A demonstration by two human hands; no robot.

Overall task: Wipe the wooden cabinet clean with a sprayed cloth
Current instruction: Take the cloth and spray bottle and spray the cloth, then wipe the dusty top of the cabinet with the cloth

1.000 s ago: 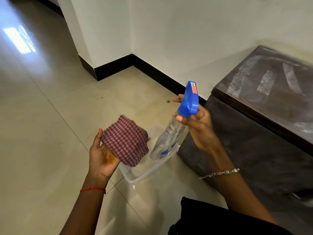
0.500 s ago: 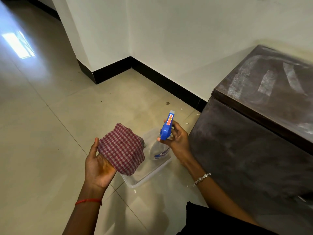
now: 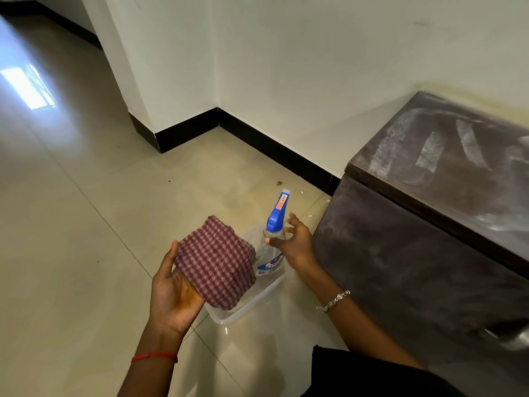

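1. The left hand (image 3: 174, 296) is palm up with the folded red-and-white checked cloth (image 3: 214, 262) lying on it. The thumb is straight against the cloth's edge and the fingers are hidden beneath, so it seems to support the cloth rather than pinch it.
2. The right hand (image 3: 294, 245) is beside the neck of the spray bottle (image 3: 276, 216), with its fingers spread and relaxed, not clamped on it. Whether a fingertip touches the bottle cannot be told.
3. The bottle stands upright in a shallow clear plastic tray (image 3: 252, 308) on the tiled floor (image 3: 86, 253), its blue trigger head uppermost. The body is clear, and its liquid level cannot be read. The cloth hides the tray's left part, and nothing else shows in it.
4. The wooden cabinet (image 3: 400, 267) stands just right of the tray, against the wall. Its top (image 3: 429, 150) has pale dusty streaks, and its side looks dull and smeared.
5. Progress: the cloth is in hand and the bottle is set down, so preparation looks finished or nearly so. The cloth is well apart from the cabinet, so the wiping appears to be wholly ahead. Whether the cloth is damp cannot be seen.
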